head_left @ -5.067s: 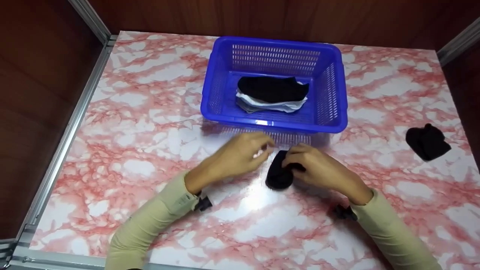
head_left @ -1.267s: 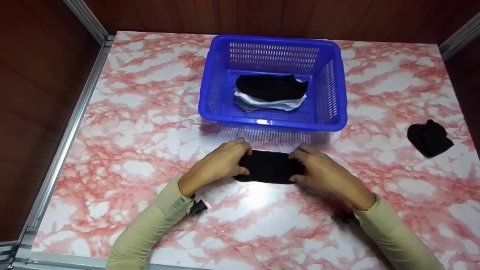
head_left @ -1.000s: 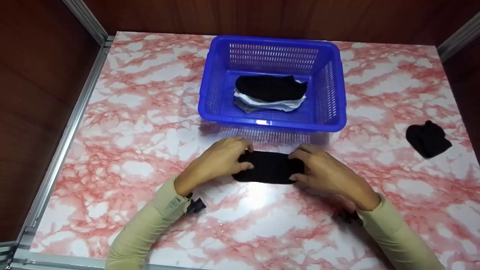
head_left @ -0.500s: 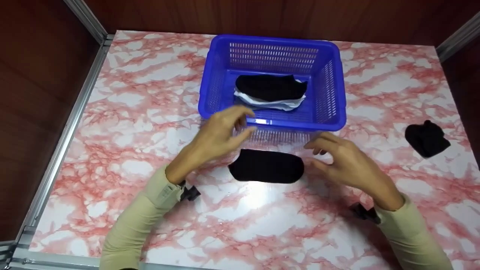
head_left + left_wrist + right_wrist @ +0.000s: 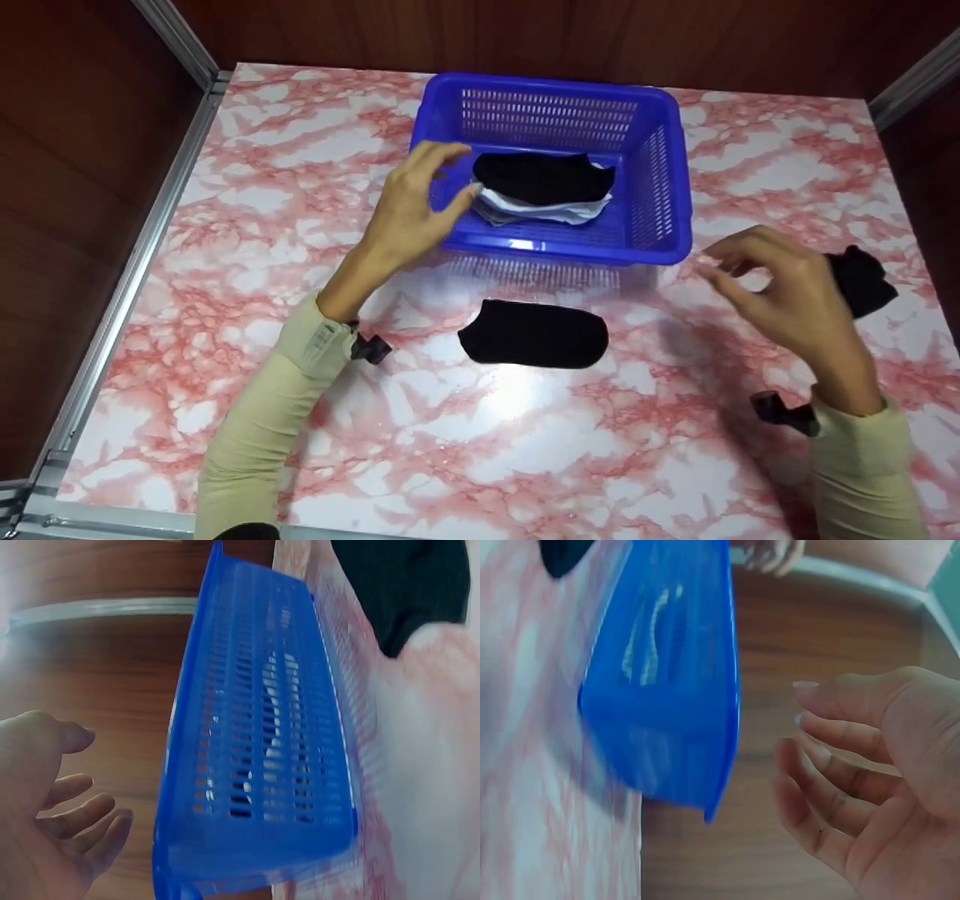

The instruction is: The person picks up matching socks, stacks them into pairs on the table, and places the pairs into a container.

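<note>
A black ankle sock point(image 5: 532, 334) lies flat on the table in front of the blue basket point(image 5: 555, 251). Inside the basket sits a stack with a black sock point(image 5: 544, 178) on top of white and grey ones. My left hand point(image 5: 409, 206) hovers over the basket's left side, thumb and fingers apart and holding nothing. To the right of the basket my right hand point(image 5: 787, 292) is raised, its fingers loosely bent round nothing. It partly covers a crumpled black sock bundle point(image 5: 866, 281) lying at the table's right. Both wrist views show the hands beside the basket, with nothing in them.
The table point(image 5: 262, 390) has a red and white marbled top. A dark wooden panel point(image 5: 525, 37) stands behind the basket, and another wooden panel point(image 5: 82, 225) with a metal rail borders the left side.
The black sock was rolled, then spread flat under both hands, and now lies released. The left hand has moved up and left to the basket; the right hand has moved right towards the bundle.
</note>
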